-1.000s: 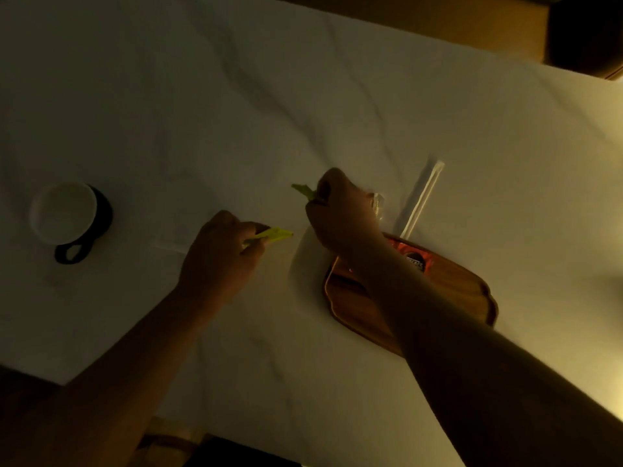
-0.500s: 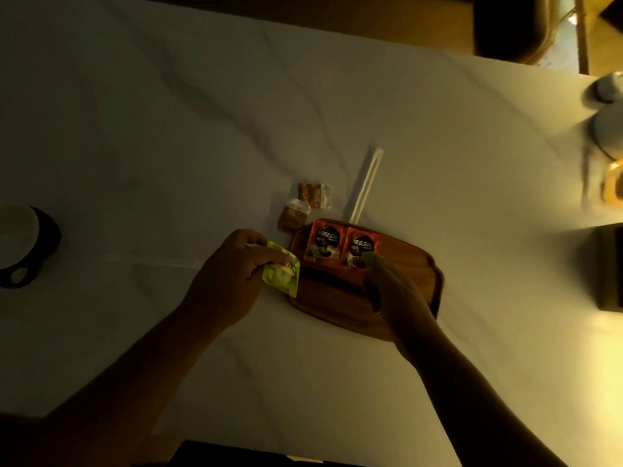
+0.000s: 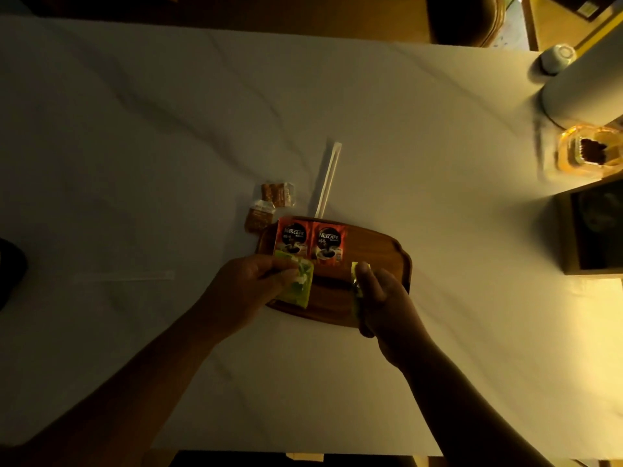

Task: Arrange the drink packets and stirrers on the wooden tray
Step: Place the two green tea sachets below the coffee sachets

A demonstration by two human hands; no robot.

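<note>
Two green packets, one pinched in your left hand [image 3: 249, 284] and one in your right hand [image 3: 377, 298], have come over the tray's [image 3: 381, 247] near edge beside both red packets [image 3: 310, 242], leaving stirrers [image 3: 325, 178] and brown packets [image 3: 269, 203] on the table.

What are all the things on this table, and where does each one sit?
Wooden tray: one, brown, table centre.
Nescafe packets: two, red, side by side on the tray's far edge.
Green packets: two, one in each hand, over the tray.
Small brown packets: two, on the table beyond the tray's left end.
Wrapped stirrers: two, pale; one beyond the tray, one at left.
Left hand: holding a green packet.
Right hand: holding the other green packet.
</note>
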